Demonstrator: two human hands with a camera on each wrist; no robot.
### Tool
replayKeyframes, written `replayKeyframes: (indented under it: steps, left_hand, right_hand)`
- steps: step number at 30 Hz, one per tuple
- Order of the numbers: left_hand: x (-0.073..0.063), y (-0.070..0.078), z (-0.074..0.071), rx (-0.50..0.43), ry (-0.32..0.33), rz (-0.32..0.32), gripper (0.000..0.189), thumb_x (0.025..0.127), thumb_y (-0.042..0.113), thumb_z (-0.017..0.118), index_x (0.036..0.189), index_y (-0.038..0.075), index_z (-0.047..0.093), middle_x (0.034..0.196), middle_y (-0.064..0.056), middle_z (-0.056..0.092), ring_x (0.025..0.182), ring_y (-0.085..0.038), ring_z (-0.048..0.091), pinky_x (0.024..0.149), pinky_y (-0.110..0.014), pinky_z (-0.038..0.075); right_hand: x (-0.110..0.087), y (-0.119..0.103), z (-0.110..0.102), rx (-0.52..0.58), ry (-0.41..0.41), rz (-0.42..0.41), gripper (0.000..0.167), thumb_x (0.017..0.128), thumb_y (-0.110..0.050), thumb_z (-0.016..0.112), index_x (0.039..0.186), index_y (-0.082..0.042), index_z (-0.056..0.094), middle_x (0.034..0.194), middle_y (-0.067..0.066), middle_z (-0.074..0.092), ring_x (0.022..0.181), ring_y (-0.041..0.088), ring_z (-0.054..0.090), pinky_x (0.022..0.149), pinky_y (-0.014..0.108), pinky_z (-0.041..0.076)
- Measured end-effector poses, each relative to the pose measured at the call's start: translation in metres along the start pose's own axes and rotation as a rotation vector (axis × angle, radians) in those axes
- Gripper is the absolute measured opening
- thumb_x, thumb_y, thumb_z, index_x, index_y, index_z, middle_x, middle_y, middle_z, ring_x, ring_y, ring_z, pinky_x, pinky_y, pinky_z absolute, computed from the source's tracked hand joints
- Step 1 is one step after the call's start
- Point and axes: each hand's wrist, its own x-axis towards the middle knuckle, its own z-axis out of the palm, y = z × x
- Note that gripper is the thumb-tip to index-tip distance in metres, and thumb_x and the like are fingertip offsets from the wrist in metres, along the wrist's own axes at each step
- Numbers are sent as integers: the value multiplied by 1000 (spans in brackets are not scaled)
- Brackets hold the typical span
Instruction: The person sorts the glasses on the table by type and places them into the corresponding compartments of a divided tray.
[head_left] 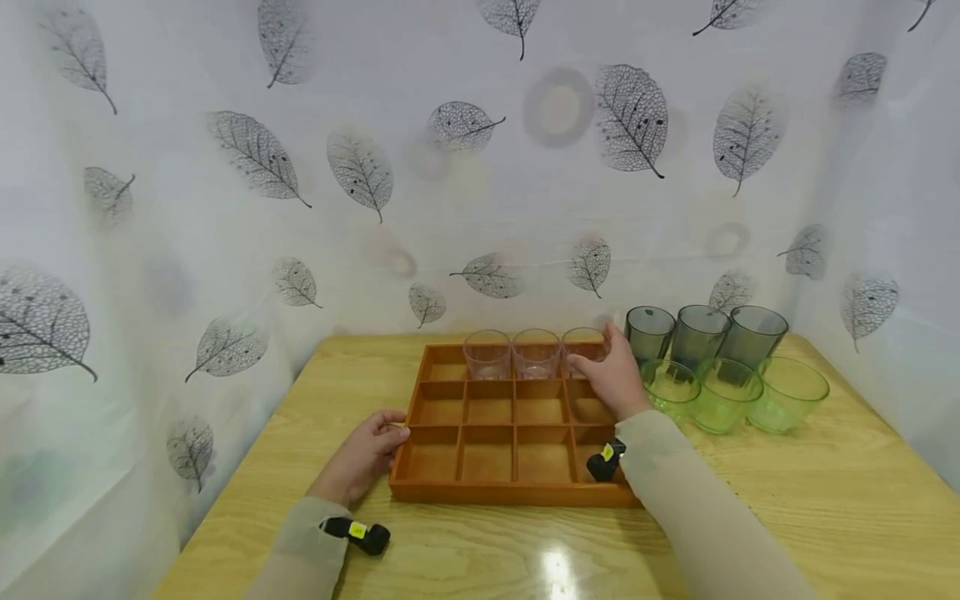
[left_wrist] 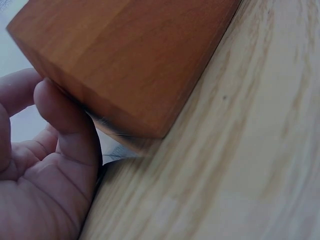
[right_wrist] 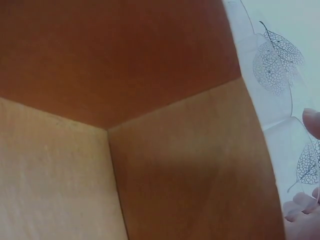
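A brown wooden tray [head_left: 517, 495], divided into several compartments, lies on the table. My left hand [head_left: 363, 454] holds its left side, with the thumb [left_wrist: 65, 110] against the wood in the left wrist view. At the tray's back right, my right hand [head_left: 618, 375] grips a clear, pinkish glass [head_left: 577, 342] between thumb and fingers. That glass is at the back-row compartment on the right, its base partly hidden. Two matching glasses, one on the left [head_left: 487, 357] and one in the middle [head_left: 536, 357], stand upright beside it in the back row.
Right of the tray stand tall dark grey glasses [head_left: 699, 333], with green glasses [head_left: 726, 396] in front of them, close to my right forearm. A leaf-printed curtain [head_left: 465, 208] hangs behind the wooden table [head_left: 450, 558]. Most other tray compartments hold nothing.
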Motion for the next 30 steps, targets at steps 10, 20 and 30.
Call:
replayKeyframes:
  steps: [10, 20, 30]
  left_hand:
    - [0, -3, -3, -2, -13, 17, 42, 103, 14, 61, 137, 0, 42, 103, -6, 58, 73, -14, 52, 63, -27, 45]
    - [1, -2, 0, 5, -30, 25, 43, 103, 16, 61, 137, -1, 41, 103, -5, 58, 75, -14, 51, 64, -27, 45]
    - [2, -3, 0, 4, -5, 15, 43, 103, 14, 60, 138, -1, 42, 105, -8, 58, 77, -16, 52, 65, -27, 46]
  right_hand:
    - [-5, -6, 0, 16, 17, -35, 100, 95, -38, 72, 163, -13, 2, 167, 15, 10, 150, 39, 17, 116, 58, 23]
    - [-12, -21, -9, 2, 71, -97, 99, 94, -47, 70, 163, -11, 9, 167, 12, 14, 151, 35, 15, 117, 58, 19]
    - [-24, -37, -27, 97, 19, -98, 104, 91, -56, 70, 164, -18, 6, 168, 5, 11, 153, 28, 10, 119, 54, 17]
